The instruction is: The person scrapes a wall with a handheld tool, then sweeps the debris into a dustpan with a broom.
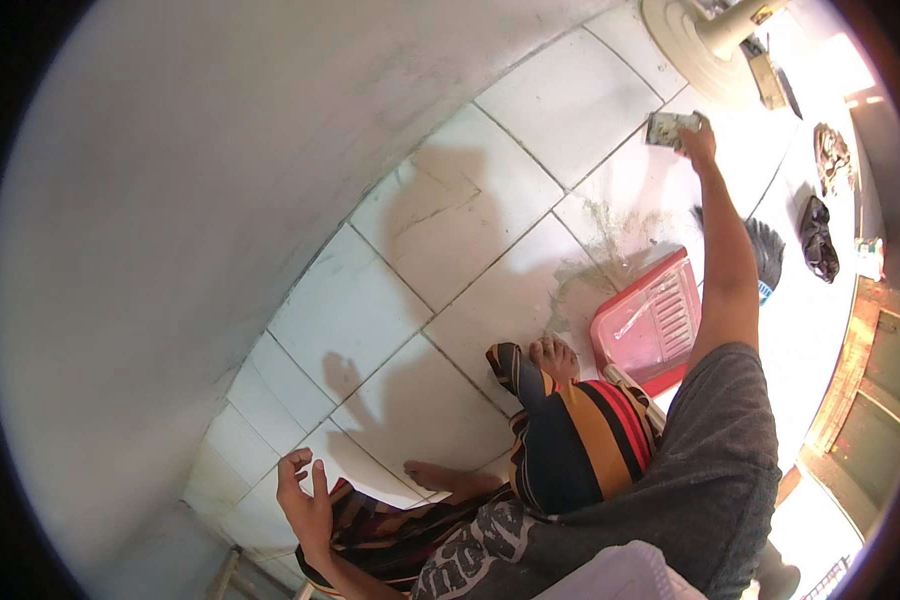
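My right hand (701,143) reaches far out to the upper right, fingers closed round a small flat rectangular block (667,129). The block has a mottled green-and-white face and a dark edge; its exact kind does not show. It is held over the white tiles beside a round pale stand base (705,45). My left hand (305,505) is raised at the lower left, nothing in it, thumb and fingers apart and slightly bent. Between my arms, a pink and red dustpan (655,310) lies on the floor by my foot.
Dark broom-like bristles (767,252) with a blue part lie beyond my right forearm. Farther right are a black crumpled item (818,240) and a wooden frame (855,370). A pale wall (200,200) runs along the left. Grey smudges (595,270) mark the tiled floor (490,270).
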Available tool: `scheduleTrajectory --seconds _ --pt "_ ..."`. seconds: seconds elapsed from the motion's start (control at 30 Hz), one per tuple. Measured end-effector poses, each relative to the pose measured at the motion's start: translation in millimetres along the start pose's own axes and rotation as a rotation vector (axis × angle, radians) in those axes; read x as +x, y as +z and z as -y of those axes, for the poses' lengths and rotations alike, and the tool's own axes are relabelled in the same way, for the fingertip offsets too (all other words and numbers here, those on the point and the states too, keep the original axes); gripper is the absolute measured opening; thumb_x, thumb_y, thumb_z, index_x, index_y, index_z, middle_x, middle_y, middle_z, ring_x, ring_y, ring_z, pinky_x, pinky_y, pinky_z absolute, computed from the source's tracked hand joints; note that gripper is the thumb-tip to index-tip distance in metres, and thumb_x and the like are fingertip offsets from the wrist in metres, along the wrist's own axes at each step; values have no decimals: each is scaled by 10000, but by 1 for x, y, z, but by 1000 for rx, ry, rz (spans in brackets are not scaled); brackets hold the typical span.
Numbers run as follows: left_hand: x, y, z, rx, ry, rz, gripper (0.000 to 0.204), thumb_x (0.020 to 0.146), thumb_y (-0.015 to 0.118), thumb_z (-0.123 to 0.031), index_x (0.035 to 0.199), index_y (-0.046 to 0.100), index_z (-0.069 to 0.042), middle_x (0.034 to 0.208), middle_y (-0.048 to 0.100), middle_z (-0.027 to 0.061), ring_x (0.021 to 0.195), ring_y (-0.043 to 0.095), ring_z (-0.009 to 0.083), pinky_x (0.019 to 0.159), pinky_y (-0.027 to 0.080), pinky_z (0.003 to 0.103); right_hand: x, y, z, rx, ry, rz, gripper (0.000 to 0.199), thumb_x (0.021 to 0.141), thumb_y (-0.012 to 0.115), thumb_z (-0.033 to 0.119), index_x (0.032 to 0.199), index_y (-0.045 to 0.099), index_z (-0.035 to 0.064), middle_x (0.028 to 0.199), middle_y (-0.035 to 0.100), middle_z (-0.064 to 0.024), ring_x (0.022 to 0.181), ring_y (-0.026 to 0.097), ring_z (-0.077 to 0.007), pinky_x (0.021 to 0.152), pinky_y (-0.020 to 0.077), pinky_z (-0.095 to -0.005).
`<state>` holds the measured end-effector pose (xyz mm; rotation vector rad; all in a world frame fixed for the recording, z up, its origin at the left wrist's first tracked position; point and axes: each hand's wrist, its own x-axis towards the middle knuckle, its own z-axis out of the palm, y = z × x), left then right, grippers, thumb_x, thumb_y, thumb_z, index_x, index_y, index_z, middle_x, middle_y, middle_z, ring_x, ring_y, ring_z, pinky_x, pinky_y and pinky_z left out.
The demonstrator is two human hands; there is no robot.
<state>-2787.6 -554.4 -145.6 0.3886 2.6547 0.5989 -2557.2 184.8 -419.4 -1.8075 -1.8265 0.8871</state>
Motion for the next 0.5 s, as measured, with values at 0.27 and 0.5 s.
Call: scheduleTrajectory --seconds 0.27,0.5 --pt "14 17 -21 216 -114 217 226 864 605 -70 1075 542 -19 1027 610 126 950 584 265 794 454 374 34 49 51 -579 -26 -82 924 630 772 434 1388 353 110 1191 608 -148 1126 577 -271 908 479 -411" --pt "35 27 -16 208 -59 362 257 856 641 -116 1080 550 -30 1053 612 138 939 603 275 798 465 386 -72 148 142 -530 -597 143 856 702 737 320 1408 273 188 1206 504 -204 1089 558 -364 841 495 -527"
